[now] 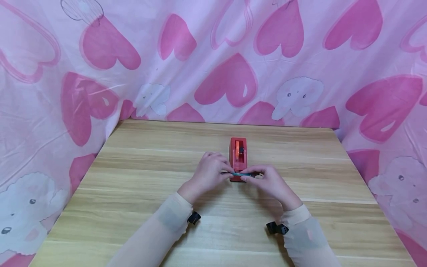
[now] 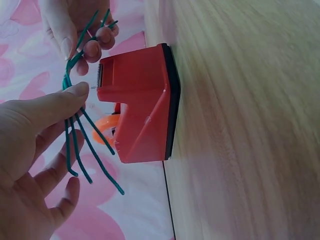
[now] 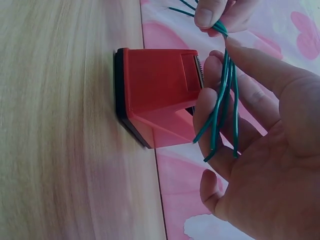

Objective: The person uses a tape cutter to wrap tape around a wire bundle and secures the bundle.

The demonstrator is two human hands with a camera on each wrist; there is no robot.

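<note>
Thumb and fingers of my left hand (image 1: 211, 168) pinch a bundle of thin green wires (image 2: 74, 60) near its middle. My right hand (image 1: 267, 181) pinches the same bundle just beside, the two sets of fingertips close together. Loose wire ends fan out past each hand; in the right wrist view, several lie across the curled fingers. Directly behind the wires stands a red tape dispenser (image 2: 137, 75) on a black base, its toothed cutting edge toward the hands. An orange ring (image 2: 102, 131) sits in its hollow.
The wood-grain table (image 1: 150, 159) reaches back to a pink curtain (image 1: 207, 48) printed with hearts, which also hangs along both sides. A black wrist-worn device (image 1: 277, 228) sits at the right cuff, another (image 1: 194, 218) at the left.
</note>
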